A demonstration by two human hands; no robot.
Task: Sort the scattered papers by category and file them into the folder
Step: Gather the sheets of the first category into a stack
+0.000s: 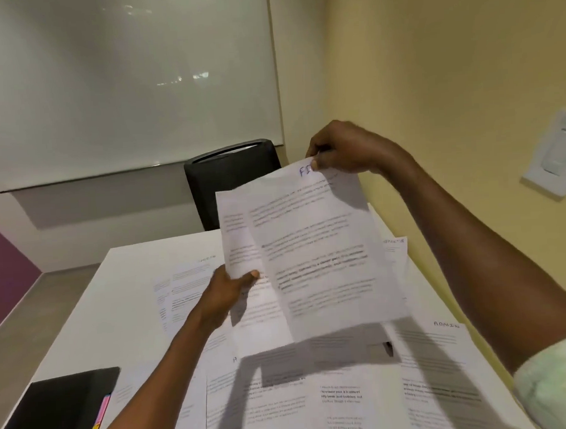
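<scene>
1. Nearest the camera, the black folder with coloured tab edges (pixel 56 413) is seen lying flat on the white table (pixel 93 309) at the lower left; its near end is cut off by the frame, and a forearm covers its right corner.
2. White printed paper sheets (pixel 285 401) are spread across the table, overlapping one another. Most of their text is too blurred to be read; the handwritten word "ADMIN" can be made out at the top of one sheet (pixel 446 353) on the right.
3. Two white printed sheets are held up above the table, their long axes running from near to far and tilted toward the right.
4. The front sheet (pixel 320 255) is pinched at its top edge by the right hand (pixel 344 152); blue handwritten letters "FI" show there, the rest being hidden by the thumb.
5. The rear sheet (pixel 236 230), partly covered by the front one, is gripped at its lower corner by the left hand (pixel 226 289).
6. A small dark object (pixel 387 348) on the papers cannot be identified.
7. A black chair back (pixel 230 181) is seen beyond the table.
</scene>
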